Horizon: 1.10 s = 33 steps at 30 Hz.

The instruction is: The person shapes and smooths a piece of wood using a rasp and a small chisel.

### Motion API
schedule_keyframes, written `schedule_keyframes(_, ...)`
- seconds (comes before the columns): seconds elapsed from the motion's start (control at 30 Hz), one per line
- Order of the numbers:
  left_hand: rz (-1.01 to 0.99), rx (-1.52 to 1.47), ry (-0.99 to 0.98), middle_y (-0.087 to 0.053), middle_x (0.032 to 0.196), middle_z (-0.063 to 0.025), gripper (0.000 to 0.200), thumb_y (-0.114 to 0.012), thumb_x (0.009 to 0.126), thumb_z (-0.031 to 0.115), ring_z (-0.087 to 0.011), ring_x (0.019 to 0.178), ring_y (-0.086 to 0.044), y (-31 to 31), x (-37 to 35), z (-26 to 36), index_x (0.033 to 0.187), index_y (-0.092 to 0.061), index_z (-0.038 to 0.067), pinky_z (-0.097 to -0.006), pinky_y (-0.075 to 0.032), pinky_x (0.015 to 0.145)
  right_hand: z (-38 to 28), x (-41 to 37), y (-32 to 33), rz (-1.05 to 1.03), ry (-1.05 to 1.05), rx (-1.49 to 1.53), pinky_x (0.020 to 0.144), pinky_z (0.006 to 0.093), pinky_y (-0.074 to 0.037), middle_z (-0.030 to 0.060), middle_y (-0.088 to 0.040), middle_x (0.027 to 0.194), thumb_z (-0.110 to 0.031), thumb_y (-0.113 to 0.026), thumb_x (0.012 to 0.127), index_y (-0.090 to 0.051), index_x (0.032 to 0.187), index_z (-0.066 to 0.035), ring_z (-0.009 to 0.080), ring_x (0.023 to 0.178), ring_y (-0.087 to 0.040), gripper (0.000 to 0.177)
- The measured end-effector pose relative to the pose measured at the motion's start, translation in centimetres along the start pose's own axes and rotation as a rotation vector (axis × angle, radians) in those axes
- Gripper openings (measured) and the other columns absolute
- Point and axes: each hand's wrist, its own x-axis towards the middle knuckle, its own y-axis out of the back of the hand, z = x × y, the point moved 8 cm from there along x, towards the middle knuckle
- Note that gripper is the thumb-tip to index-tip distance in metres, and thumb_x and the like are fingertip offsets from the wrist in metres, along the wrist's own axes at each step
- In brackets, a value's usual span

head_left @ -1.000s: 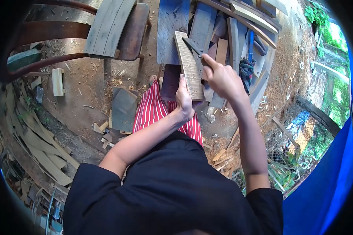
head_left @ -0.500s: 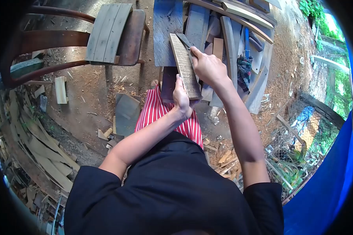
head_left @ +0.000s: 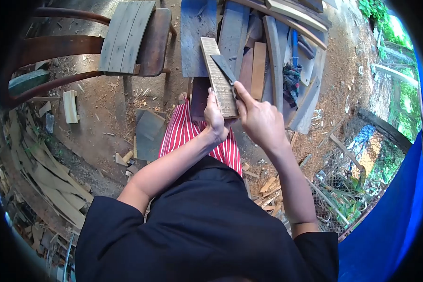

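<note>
A narrow wooden board (head_left: 219, 75) with a rough, ridged face points away from my body, its near end above my striped trousers. My left hand (head_left: 215, 116) is closed around its left edge near the close end. In my right hand (head_left: 263, 120) is a dark flat blade tool (head_left: 224, 68), gripped at its near end. The blade lies slantwise over the face of the board, its tip toward the upper left. My right fingers are beside the board's right edge.
A wooden chair (head_left: 152, 44) with slats on its seat stands at the upper left. Ahead is a bench (head_left: 196, 42) with several planks (head_left: 273, 61) and a plaid cloth (head_left: 291, 80). Wood scraps (head_left: 42, 164) lie at left; a blue tarp (head_left: 385, 235) hangs at right.
My right hand has moved down toward my body, bringing the blade from the board's right edge across its face. My left hand still holds the board, which has shifted slightly.
</note>
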Motion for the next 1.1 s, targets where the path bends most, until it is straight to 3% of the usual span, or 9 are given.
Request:
schedule_keyframes(0.1,-0.073,0.089,0.014,-0.063,0.113,-0.0059,0.058,-0.019,0.101,0.054,-0.0184,0.092,-0.064,0.2,0.1,-0.4,0.130,-0.048,0.013,-0.0346,-0.055,0.072,-0.1,3.8,-0.3,0.096,0.033,0.055,0.074,0.0521,-0.052,0.0267,-0.066,0.084,-0.035,-0.043,0.096,-0.049,0.135,-0.026,0.0436,0.081,-0.065,0.040)
schedule_keyframes(0.2,-0.097,0.003,-0.004,-0.061,0.114,-0.0059,0.058,-0.019,0.101,0.054,-0.0174,0.095,-0.062,0.2,1.0,-0.3,0.128,-0.049,0.012,-0.0354,-0.053,0.078,0.1,7.9,-1.3,0.152,0.057,0.062,0.074,0.0520,-0.052,0.0260,-0.066,0.085,-0.033,-0.044,0.095,-0.048,0.136,-0.026,0.0435,0.082,-0.065,0.041)
schedule_keyframes(0.3,-0.060,0.024,0.006,-0.064,0.101,-0.0006,0.052,-0.020,0.101,0.052,-0.0162,0.085,-0.063,-0.8,0.2,0.2,0.119,-0.053,0.015,-0.0339,-0.052,0.063,0.2,3.3,0.7,0.067,0.031,0.055,0.075,0.0519,-0.052,0.0255,-0.066,0.083,-0.033,-0.045,0.095,-0.048,0.136,-0.027,0.0427,0.082,-0.066,0.042)
schedule_keyframes(0.4,-0.022,-0.016,0.008,-0.063,0.098,0.0008,0.051,-0.019,0.101,0.051,-0.0145,0.081,-0.062,-1.2,-0.2,0.2,0.118,-0.053,0.016,-0.0323,-0.050,0.059,0.4,0.1,1.1,-0.029,-0.021,-0.021,0.075,0.0514,-0.052,0.0251,-0.066,0.082,-0.034,-0.045,0.095,-0.048,0.137,-0.028,0.0424,0.081,-0.066,0.042)
schedule_keyframes(0.53,-0.106,-0.015,0.034,-0.065,0.102,0.0006,0.052,-0.018,0.101,0.051,-0.0136,0.084,-0.063,-1.1,0.2,0.0,0.123,-0.051,0.017,-0.0310,-0.050,0.059,0.1,5.7,0.2,0.080,0.032,0.085,0.078,0.0518,-0.051,0.0263,-0.066,0.086,-0.035,-0.045,0.095,-0.047,0.137,-0.028,0.0433,0.086,-0.065,0.043)
schedule_keyframes(0.7,-0.078,-0.015,0.042,-0.061,0.118,-0.0024,0.055,-0.020,0.100,0.053,-0.0176,0.103,-0.061,-1.5,-0.4,0.4,0.129,-0.050,0.017,-0.0389,-0.051,0.081,-0.2,2.5,1.0,0.025,0.008,0.024,0.076,0.0512,-0.052,0.0257,-0.066,0.085,-0.035,-0.045,0.095,-0.048,0.137,-0.028,0.0431,0.083,-0.065,0.042)
schedule_keyframes(0.83,-0.101,0.005,0.031,-0.061,0.119,-0.0019,0.056,-0.021,0.100,0.054,-0.0177,0.104,-0.061,0.0,0.4,-0.5,0.129,-0.050,0.016,-0.0393,-0.051,0.081,-0.5,0.3,1.8,-0.058,0.004,-0.064,0.074,0.0516,-0.052,0.0257,-0.066,0.084,-0.034,-0.044,0.096,-0.049,0.135,-0.028,0.0429,0.080,-0.065,0.040)
schedule_keyframes(0.97,-0.103,0.065,0.007,-0.064,0.101,-0.0044,0.052,-0.020,0.101,0.053,-0.0166,0.083,-0.064,0.2,0.8,-0.4,0.119,-0.052,0.016,-0.0318,-0.050,0.056,-1.0,8.2,0.0,0.109,0.109,-0.024,0.072,0.0528,-0.052,0.0253,-0.066,0.083,-0.033,-0.043,0.096,-0.049,0.135,-0.029,0.0432,0.079,-0.066,0.040)
schedule_keyframes(1.1,-0.071,0.016,0.042,-0.064,0.107,-0.0029,0.053,-0.021,0.101,0.052,-0.0169,0.087,-0.064,-0.7,-0.1,0.1,0.126,-0.050,0.016,-0.0338,-0.052,0.060,-1.5,5.5,1.4,0.056,0.099,-0.059,0.072,0.0525,-0.053,0.0263,-0.066,0.085,-0.032,-0.043,0.096,-0.049,0.134,-0.029,0.0428,0.081,-0.066,0.039)
